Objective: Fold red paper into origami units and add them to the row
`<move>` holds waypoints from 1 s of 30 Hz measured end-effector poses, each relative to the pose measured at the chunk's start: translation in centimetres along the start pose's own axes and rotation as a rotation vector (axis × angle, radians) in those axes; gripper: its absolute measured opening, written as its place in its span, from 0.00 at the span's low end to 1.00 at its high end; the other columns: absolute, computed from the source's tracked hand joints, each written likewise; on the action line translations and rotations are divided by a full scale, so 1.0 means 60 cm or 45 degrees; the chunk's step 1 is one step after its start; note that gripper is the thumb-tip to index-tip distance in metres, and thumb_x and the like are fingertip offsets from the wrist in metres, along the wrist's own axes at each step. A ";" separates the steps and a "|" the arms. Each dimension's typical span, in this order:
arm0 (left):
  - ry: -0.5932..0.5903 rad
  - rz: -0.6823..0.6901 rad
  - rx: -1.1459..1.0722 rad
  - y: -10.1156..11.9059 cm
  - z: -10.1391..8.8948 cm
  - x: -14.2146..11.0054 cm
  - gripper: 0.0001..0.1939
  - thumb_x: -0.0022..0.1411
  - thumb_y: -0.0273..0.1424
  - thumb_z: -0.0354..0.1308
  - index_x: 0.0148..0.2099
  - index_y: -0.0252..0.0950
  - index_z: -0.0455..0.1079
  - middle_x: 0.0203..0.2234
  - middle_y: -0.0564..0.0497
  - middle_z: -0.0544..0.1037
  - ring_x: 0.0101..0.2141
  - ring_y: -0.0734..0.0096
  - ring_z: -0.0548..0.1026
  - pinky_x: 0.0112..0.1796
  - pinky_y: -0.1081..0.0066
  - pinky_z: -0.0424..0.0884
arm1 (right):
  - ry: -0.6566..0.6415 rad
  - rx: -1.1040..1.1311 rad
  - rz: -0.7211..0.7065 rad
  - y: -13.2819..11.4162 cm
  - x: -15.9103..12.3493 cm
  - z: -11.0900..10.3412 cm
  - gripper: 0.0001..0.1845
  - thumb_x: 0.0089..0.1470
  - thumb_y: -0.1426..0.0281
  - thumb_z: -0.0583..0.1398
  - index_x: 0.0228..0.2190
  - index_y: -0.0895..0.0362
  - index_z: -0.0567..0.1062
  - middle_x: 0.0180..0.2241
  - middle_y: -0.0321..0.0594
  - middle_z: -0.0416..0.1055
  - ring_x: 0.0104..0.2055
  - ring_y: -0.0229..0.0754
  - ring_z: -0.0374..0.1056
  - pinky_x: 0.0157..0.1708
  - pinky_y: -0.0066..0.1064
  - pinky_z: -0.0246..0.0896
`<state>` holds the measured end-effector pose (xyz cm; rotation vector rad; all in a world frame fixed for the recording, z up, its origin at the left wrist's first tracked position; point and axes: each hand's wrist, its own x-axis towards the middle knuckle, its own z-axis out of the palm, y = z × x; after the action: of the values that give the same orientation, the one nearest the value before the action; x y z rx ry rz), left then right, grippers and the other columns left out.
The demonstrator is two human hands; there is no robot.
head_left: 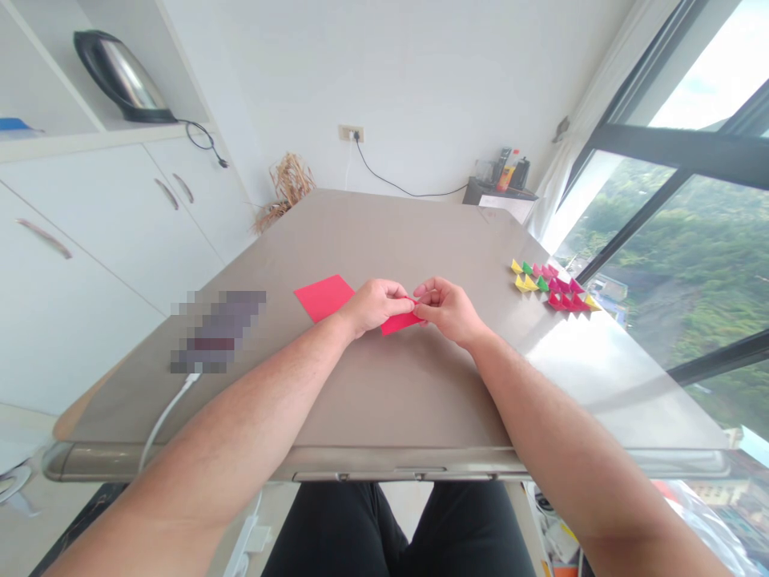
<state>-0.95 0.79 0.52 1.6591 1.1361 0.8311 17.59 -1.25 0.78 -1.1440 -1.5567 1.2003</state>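
Between my two hands is a small folded piece of red paper (399, 324), held just over the table near its middle. My left hand (378, 306) pinches its upper edge with thumb and fingers. From the other side my right hand (445, 309) grips the paper's right end, thumb close to the left thumb. Fingers hide much of the fold. A flat sheet of red paper (323, 296) lies on the table just left of my left hand, partly covered by it.
Several small folded paper boats (561, 300) in yellow, green, pink and red stand at the table's right side by the window. A blurred-out device (222, 330) with a white cable (165, 413) lies left. The grey table (396, 240) reaches toward the wall.
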 end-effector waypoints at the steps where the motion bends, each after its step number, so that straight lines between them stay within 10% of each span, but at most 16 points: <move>1: -0.004 0.002 0.017 0.000 -0.001 0.000 0.11 0.52 0.39 0.65 0.29 0.35 0.74 0.24 0.53 0.77 0.27 0.71 0.73 0.29 0.71 0.65 | -0.003 -0.006 0.004 0.000 0.000 0.000 0.14 0.44 0.73 0.65 0.35 0.56 0.71 0.24 0.32 0.74 0.27 0.37 0.72 0.29 0.29 0.67; 30: 0.096 -0.045 0.113 0.013 -0.019 -0.007 0.10 0.51 0.39 0.64 0.29 0.36 0.74 0.21 0.52 0.76 0.21 0.74 0.68 0.22 0.72 0.60 | -0.035 0.110 0.127 -0.003 0.000 -0.029 0.11 0.46 0.72 0.67 0.35 0.58 0.78 0.23 0.38 0.78 0.27 0.41 0.76 0.32 0.32 0.73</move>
<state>-1.85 0.64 1.61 1.6877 1.2672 0.8375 19.26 -0.91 1.28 -1.1642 -1.4681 1.3418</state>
